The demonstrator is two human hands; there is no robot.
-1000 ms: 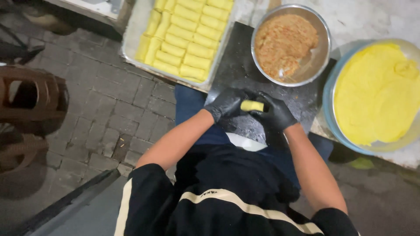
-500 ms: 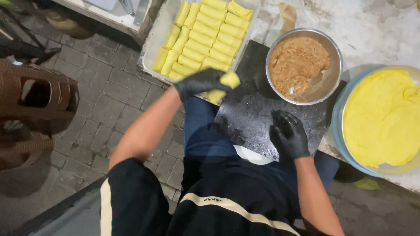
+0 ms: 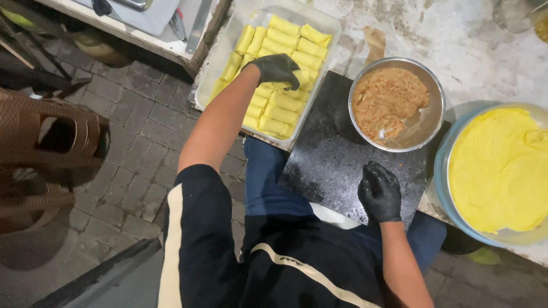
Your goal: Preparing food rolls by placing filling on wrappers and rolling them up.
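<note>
My left hand [image 3: 277,69], in a black glove, reaches over a clear tray [image 3: 330,23] packed with several yellow rolled wrappers [image 3: 283,102]. Its fingers curl down onto the rolls near the tray's middle; whether a roll is still in its grip is hidden. My right hand [image 3: 379,191], also gloved in black, rests with fingers loosely bent on a black cutting board [image 3: 331,159] lying across my lap. It holds nothing.
A metal bowl [image 3: 438,100] of brownish minced filling sits at the board's far right. A blue-rimmed basin [image 3: 444,188] of stacked yellow thin wrappers stands at the right. A brown plastic stool [image 3: 51,137] is at left on the brick floor.
Both hands held one yellow roll over the board. My left hand then carried it left and forward to the tray, while my right hand dropped onto the board.
</note>
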